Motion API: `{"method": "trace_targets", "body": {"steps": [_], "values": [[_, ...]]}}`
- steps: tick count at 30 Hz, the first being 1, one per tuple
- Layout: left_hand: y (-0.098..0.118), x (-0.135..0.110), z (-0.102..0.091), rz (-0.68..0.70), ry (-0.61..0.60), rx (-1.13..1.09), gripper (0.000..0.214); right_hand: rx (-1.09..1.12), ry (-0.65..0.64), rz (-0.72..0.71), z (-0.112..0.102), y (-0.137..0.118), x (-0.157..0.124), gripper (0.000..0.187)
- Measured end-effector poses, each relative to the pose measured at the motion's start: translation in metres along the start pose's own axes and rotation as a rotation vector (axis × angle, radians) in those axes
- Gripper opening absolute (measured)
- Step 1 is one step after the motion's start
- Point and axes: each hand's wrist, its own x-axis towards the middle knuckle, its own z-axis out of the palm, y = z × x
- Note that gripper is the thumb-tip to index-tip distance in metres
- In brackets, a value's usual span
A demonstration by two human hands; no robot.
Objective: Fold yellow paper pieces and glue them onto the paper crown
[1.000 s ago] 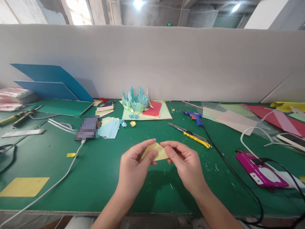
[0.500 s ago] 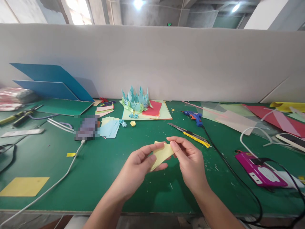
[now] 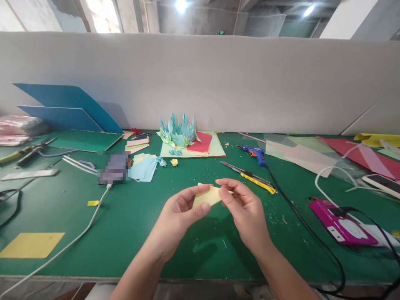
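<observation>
Above the worktop (image 3: 131, 246), on the near left side of the yellow-handled cutter (image 3: 256, 181), the left hand (image 3: 179, 211) and right hand (image 3: 249, 212), both partly closed, hold opposite sides of a small yellow paper (image 3: 207, 197) between thumbs and fingers.

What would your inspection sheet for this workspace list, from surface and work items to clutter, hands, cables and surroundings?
Surface: green tabletop, small pale scraps scattered right of centre.
Work item: pale yellow paper, held above the tabletop.
Clutter: yellow-handled cutter beyond the right hand; blue glue gun farther back; yellow sheet at near left.
Hands: left hand grips the paper's left part; right hand holds its right end.
Cables: black cable runs from the glue gun toward the near edge; white cable crosses the left side.
Surroundings: pale partition behind the table, lit lamps overhead.
Other people: nothing seen.
</observation>
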Motion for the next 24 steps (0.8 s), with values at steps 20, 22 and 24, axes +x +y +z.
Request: {"method": "trace_targets", "body": {"steps": [20, 22, 24], "values": [[-0.0001, 0.0048, 0.0024, -0.046, 0.179, -0.15, 0.032, 0.219, -0.151, 0.006, 0.0015, 0.0007, -0.0039, 0.024], [-0.0006, 0.0044, 0.0029, -0.038, 0.195, -0.151, 0.033, 0.226, -0.142, -0.011, 0.0021, 0.001, -0.0039, 0.021], [-0.0004, 0.0038, 0.0028, -0.049, 0.185, -0.165, 0.033, 0.224, -0.153, -0.027, 0.0024, 0.0013, -0.0038, 0.02]]}}
